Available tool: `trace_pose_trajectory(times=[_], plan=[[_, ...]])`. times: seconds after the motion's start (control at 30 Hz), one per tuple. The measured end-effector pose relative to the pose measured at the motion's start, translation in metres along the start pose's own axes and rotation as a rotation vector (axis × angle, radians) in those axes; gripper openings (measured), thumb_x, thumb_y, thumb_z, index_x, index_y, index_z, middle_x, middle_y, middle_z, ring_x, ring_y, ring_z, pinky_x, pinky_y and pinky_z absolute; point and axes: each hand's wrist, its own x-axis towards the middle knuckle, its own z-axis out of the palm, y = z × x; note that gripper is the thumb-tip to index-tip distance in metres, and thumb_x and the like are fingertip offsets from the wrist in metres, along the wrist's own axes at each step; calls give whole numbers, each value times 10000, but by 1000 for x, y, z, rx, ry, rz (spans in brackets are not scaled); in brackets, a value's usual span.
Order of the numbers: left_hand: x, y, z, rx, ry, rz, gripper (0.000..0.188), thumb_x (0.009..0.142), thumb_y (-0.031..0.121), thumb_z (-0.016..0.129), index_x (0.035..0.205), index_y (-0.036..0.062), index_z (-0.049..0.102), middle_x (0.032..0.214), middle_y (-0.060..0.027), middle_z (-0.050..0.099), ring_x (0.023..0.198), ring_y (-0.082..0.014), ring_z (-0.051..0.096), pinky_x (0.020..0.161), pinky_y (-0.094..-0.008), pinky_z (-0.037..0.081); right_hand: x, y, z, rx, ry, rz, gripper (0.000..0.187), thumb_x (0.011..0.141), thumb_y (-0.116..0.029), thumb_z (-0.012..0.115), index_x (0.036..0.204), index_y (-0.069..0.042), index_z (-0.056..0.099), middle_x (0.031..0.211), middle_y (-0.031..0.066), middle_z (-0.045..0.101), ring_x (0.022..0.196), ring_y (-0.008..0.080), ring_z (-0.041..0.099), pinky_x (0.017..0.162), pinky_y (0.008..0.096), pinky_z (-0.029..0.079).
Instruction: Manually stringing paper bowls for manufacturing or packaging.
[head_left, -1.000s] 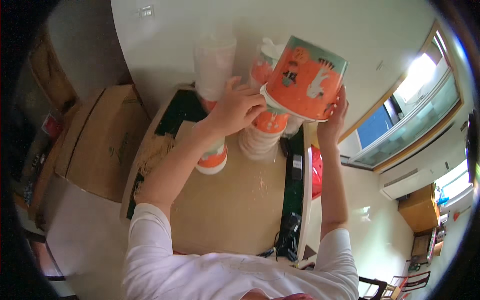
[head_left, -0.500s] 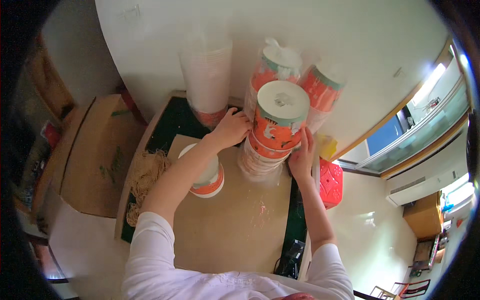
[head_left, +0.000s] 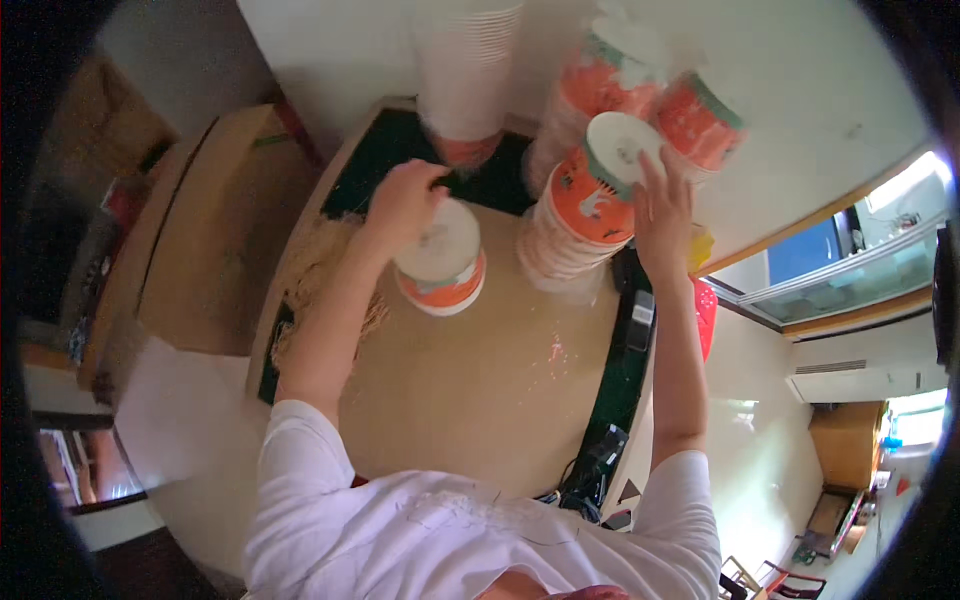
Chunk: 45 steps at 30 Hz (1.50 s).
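My right hand (head_left: 663, 222) lies with fingers stretched against the right side of an upside-down orange paper tub (head_left: 590, 195). The tub has a teal band and a white base facing up, and it tops a nested stack in clear plastic (head_left: 568, 262). My left hand (head_left: 400, 208) is at the far left side of a single similar tub (head_left: 440, 290), its fingers bent and apart above the tub's edge. Whether those fingertips touch the tub I cannot tell. This tub stands upside down on a brown board (head_left: 460, 390).
Behind stand a tall stack of white tubs (head_left: 468, 75) and two more wrapped orange stacks, one nearer (head_left: 610, 80) and one farther right (head_left: 700, 125). Tan twine (head_left: 325, 270) lies at the left edge. Black devices (head_left: 595, 470) line the right edge. A cardboard box (head_left: 210, 230) is left.
My left hand has left the wrapped stack and moved left to the single tub. My right hand has shifted up along the stack's top tub. The whole view has shifted.
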Motion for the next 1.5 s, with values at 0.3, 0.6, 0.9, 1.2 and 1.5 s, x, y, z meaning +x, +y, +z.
trace_pose_trajectory(times=[0.3,0.6,0.9,1.2,1.5], plan=[[-95,-89,102,-710,-84,-1070,598,904,555,332,1273,111,485,1217,-103,546,1057,-231,523,864,-468,408,-173,-64,237,961,-515,624,358,900,-379,467,1080,-78,541,992,68,573,943,194,541,810,361,443],[-95,-35,47,-845,-92,-1034,595,946,489,247,1330,70,423,1379,-171,406,1290,-294,356,1032,-372,298,-116,-129,161,1235,-818,1215,575,856,-627,384,1178,-163,490,1080,38,586,932,207,564,802,428,441],[-95,-44,44,-1088,-273,-1023,654,847,640,355,1358,231,360,1377,-34,393,1234,-241,377,907,-527,365,-106,-133,126,1265,-804,1323,553,853,-622,392,1156,-171,493,1145,38,557,936,208,522,829,440,429],[-124,18,-38,-1158,-28,-771,672,850,585,468,1363,171,341,1294,-51,440,1163,-221,425,879,-459,431,-90,-141,37,1409,-561,1106,567,878,-571,403,1304,-197,422,1261,11,488,1151,177,426,906,422,367],[-242,65,-43,-1364,0,-722,714,872,553,489,1409,144,259,1298,-85,444,1155,-181,458,913,-372,390,-177,-168,-67,1772,-87,1058,385,949,-298,464,1255,-80,381,1116,80,562,1077,173,519,940,357,395]])
